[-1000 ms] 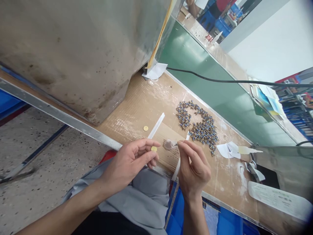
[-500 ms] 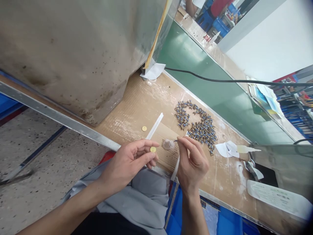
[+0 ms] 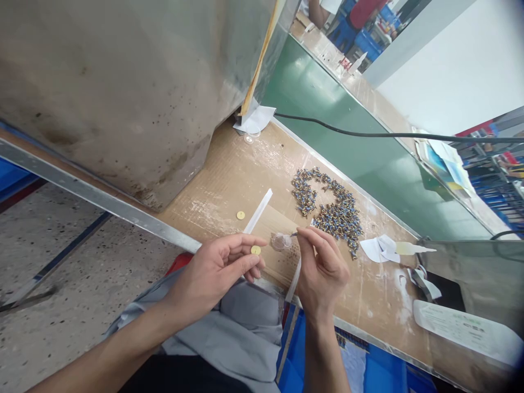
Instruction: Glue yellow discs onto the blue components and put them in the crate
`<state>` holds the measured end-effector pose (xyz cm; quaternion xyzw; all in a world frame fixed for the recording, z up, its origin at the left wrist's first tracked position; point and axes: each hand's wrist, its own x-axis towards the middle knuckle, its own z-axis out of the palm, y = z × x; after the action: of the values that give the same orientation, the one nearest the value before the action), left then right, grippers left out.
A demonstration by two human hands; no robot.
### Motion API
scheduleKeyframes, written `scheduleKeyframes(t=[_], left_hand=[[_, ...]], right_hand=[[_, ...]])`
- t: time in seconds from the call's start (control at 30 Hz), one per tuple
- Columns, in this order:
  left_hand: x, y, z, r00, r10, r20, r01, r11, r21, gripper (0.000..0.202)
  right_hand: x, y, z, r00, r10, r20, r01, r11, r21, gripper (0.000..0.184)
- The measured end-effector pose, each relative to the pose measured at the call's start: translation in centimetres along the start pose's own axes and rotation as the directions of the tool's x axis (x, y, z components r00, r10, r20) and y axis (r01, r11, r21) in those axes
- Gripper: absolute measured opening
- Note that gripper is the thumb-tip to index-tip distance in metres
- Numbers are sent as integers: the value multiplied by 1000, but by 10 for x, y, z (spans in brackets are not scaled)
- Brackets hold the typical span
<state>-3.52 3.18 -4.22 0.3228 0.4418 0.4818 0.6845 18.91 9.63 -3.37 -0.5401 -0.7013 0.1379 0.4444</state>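
Disc [image 3: 256, 250] pinched in left hand [image 3: 216, 270], small part [image 3: 293, 234] gripped in right hand [image 3: 323, 270]; heap [image 3: 329, 210] at 1 o'clock remained unprocessed.

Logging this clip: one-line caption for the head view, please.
Left hand pinches a small brass disc while the right hand holds a thin tool at a clear cap on the cardboard-covered bench.

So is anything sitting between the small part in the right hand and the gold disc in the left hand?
Nothing solid: only open air separates the right hand from the gold disc. The clear cap lies just beyond that gap.
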Motion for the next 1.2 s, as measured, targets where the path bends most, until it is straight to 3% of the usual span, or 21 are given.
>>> scheduleKeyframes(t=[0.2, 0.87, 1.03, 1.2], left_hand=[[0, -1, 0, 1000, -6, 10, 6, 1000, -5, 31], [-3, 0, -1, 1000, -3, 7, 3, 1000, 27, 31], [-4, 0, -1, 1000, -4, 12, 4, 999, 38, 32], [-13, 4, 7, 1000, -9, -17, 11, 996, 91, 35]], right_hand=[[0, 1, 0, 999, 21, -33, -21, 1000, 24, 11], [9, -10, 3, 995, -74, 61, 74, 997, 8, 17], [8, -14, -1, 996, -74, -40, 73, 997, -32, 13], [-18, -40, -21, 996, -39, -78, 43, 998, 51, 11]])
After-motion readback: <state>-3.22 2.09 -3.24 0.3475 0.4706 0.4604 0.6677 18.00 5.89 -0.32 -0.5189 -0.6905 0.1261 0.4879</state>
